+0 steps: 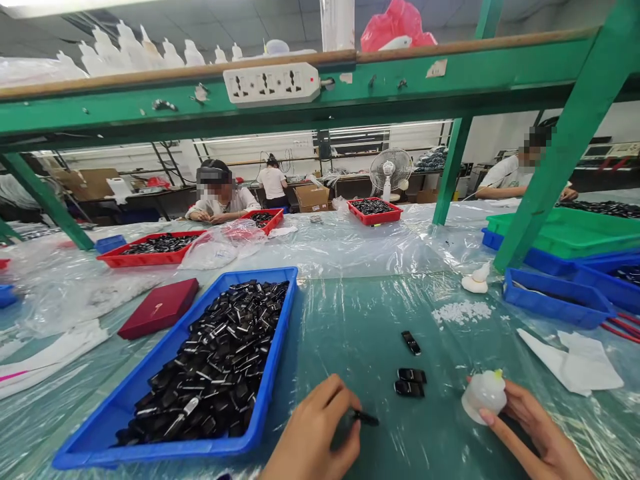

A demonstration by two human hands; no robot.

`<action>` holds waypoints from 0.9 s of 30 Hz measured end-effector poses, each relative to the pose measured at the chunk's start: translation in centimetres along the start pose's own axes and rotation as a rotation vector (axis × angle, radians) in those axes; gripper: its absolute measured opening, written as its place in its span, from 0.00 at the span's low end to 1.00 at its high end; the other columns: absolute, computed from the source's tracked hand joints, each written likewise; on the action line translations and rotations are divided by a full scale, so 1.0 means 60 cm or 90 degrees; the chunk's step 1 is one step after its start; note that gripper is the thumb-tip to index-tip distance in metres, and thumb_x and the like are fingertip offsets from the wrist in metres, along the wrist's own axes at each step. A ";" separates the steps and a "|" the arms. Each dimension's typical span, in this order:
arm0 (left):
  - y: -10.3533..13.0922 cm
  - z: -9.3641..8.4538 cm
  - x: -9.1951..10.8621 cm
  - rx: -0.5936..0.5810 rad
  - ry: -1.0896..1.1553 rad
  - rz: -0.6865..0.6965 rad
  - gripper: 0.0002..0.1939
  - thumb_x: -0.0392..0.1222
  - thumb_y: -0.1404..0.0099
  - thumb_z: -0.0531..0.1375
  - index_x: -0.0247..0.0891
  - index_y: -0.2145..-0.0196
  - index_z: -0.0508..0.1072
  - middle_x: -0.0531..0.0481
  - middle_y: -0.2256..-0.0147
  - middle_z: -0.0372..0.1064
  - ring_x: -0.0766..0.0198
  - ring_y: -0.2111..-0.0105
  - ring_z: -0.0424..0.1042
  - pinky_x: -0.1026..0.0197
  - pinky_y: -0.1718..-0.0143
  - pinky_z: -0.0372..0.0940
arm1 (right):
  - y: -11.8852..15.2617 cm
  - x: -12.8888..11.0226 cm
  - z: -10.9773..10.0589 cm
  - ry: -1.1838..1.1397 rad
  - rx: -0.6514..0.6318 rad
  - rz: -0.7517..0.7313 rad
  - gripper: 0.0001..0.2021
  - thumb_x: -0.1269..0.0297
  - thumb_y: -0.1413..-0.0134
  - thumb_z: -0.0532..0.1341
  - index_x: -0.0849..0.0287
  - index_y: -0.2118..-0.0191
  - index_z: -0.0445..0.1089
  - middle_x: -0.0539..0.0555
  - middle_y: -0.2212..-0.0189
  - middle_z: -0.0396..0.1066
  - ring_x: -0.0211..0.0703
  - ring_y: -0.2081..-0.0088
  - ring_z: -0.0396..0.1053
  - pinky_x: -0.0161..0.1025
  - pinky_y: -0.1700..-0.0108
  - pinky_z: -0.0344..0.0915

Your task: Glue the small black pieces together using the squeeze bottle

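Left hand (315, 433) low centre, fingers (333, 393) curled together, pinching small black part (365, 419) at fingertips; part sticks out to the right, just above the table film. Right hand (537, 433) low right, thumb and fingers wrapped round small white squeeze bottle (484, 397) with yellowish tip; bottle tilted, tip pointing up-right.

Between the two hands, lying on green table (360, 320) under clear plastic sheeting: two black parts side by side (410, 382), touching or nearly so; one more black part (411, 343) a bit further off, angled. Left of left hand, just beside it: blue tray (125, 413) heaped with same kind of black parts. Dark red box (160, 308) flat on table left of tray. Small pile of white bits (463, 311) beyond right hand, second white bottle (477, 279) lying past it. White paper sheets (575, 363) right of hand. Blue trays (555, 297) and green tray (565, 230) stacked far right.

Further back: red trays (150, 248) with black parts, crumpled clear bags, white fan (390, 172), cardboard box (313, 197). Other people seated at far side of bench, hands down at own trays. Overhead: green frame shelf, white power strip (273, 83), row of white bottles on top, red bag (395, 23).
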State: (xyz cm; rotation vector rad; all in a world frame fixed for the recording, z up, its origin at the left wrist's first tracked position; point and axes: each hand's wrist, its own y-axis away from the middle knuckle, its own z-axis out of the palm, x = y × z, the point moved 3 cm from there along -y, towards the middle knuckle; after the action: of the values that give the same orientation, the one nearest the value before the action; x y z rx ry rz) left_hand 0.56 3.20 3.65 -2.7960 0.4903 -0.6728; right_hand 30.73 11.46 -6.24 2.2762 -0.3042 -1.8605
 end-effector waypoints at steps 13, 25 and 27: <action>0.015 0.064 -0.006 -0.157 0.254 0.000 0.11 0.30 0.42 0.57 0.40 0.61 0.67 0.49 0.64 0.73 0.62 0.66 0.72 0.64 0.65 0.65 | 0.014 -0.030 0.002 0.031 0.062 -0.082 0.48 0.33 0.71 0.68 0.59 0.45 0.63 0.60 0.43 0.68 0.43 0.44 0.71 0.21 0.54 0.71; 0.020 0.043 -0.011 -0.215 0.614 -0.200 0.18 0.55 0.26 0.45 0.38 0.63 0.62 0.51 0.67 0.60 0.64 0.67 0.57 0.61 0.61 0.55 | 0.058 -0.076 0.049 0.047 0.128 -0.316 0.38 0.34 0.56 0.62 0.60 0.48 0.69 0.59 0.57 0.75 0.53 0.48 0.72 0.42 0.49 0.75; 0.021 0.041 -0.013 -0.205 0.570 -0.242 0.18 0.52 0.27 0.46 0.38 0.66 0.65 0.52 0.69 0.58 0.63 0.67 0.56 0.61 0.62 0.53 | 0.066 -0.071 0.049 0.054 0.128 -0.312 0.38 0.34 0.55 0.62 0.60 0.46 0.68 0.59 0.58 0.75 0.54 0.49 0.73 0.44 0.50 0.75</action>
State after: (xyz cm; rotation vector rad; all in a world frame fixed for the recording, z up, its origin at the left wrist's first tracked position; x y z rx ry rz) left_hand 0.73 2.67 0.80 -2.7406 0.1955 -2.1167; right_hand 26.87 8.77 -1.71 2.7527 0.0971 -2.0108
